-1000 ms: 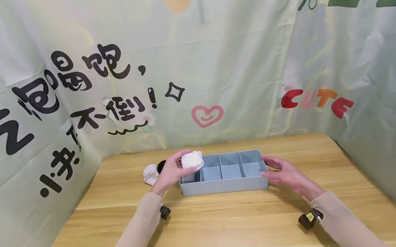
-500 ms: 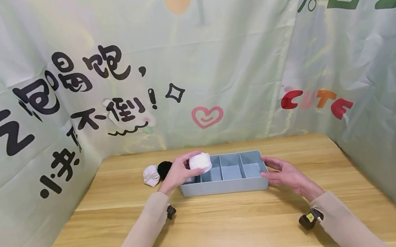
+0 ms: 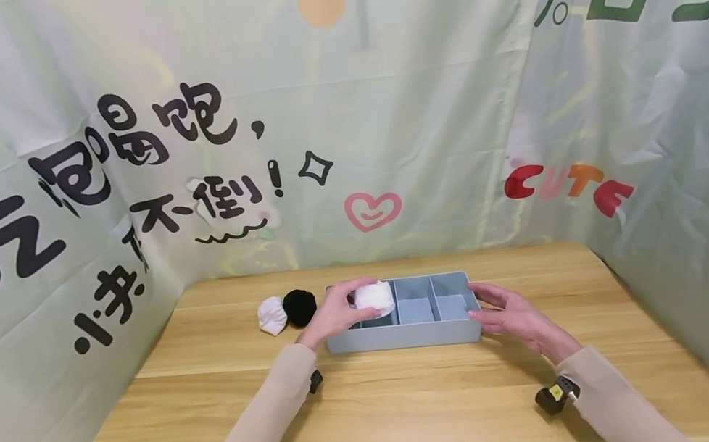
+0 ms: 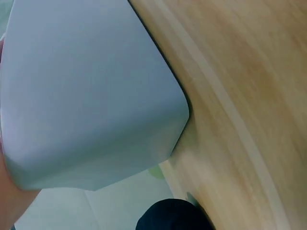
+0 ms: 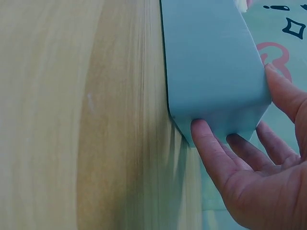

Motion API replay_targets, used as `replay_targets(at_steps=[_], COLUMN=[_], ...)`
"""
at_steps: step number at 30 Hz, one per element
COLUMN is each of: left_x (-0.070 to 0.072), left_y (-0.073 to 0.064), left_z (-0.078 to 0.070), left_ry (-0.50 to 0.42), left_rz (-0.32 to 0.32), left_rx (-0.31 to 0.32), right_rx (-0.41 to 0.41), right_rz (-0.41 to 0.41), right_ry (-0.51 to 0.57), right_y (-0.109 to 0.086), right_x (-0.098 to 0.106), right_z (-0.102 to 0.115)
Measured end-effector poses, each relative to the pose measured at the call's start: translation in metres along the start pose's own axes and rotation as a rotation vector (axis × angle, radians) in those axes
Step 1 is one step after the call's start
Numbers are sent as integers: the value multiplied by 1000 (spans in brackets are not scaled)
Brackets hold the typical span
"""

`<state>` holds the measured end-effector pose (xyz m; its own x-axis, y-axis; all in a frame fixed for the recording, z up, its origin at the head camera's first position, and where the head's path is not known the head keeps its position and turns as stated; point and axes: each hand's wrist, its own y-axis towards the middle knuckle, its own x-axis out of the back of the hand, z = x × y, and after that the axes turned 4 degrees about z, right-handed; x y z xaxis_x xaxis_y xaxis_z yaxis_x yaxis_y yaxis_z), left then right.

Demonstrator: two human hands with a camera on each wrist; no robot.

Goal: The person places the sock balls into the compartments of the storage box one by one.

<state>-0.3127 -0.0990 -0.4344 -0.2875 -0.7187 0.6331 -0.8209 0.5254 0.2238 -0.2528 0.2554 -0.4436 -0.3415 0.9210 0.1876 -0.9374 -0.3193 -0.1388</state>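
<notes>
My left hand (image 3: 336, 309) grips a balled-up white cloth (image 3: 374, 299) between thumb and fingers. It is over a compartment left of the middle of a long blue-grey divided box (image 3: 405, 337). The box's leftmost compartment is mostly hidden behind that hand. In the left wrist view only a strip of the hand (image 4: 10, 191) shows beside the box's outer wall (image 4: 91, 91). My right hand (image 3: 515, 314) rests at the box's right end. In the right wrist view its fingertips (image 5: 199, 125) touch the end wall, spread apart, with the thumb at the rim.
On the table (image 3: 408, 404), left of the box, a crumpled white cloth (image 3: 271, 316) lies against a round black bundle (image 3: 299, 308). Printed fabric (image 3: 436, 131) hangs behind and along both sides. The two right-hand compartments (image 3: 432, 300) show bare floors.
My left hand has carried the white cloth ball rightward along the box, from the leftmost compartment to the one beside it. The black bundle has come into full view. My right hand stays put.
</notes>
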Motion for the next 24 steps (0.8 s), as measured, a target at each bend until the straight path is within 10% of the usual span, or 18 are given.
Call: replay_targets(at_steps=[24], left_x=[-1], left_y=[-2], left_z=[0], left_ry=[41], left_rz=[40], left_rx=[-26], right_rx=[0], right_rz=[-2], right_ry=[22], right_y=[1], right_x=[1], right_z=[-2])
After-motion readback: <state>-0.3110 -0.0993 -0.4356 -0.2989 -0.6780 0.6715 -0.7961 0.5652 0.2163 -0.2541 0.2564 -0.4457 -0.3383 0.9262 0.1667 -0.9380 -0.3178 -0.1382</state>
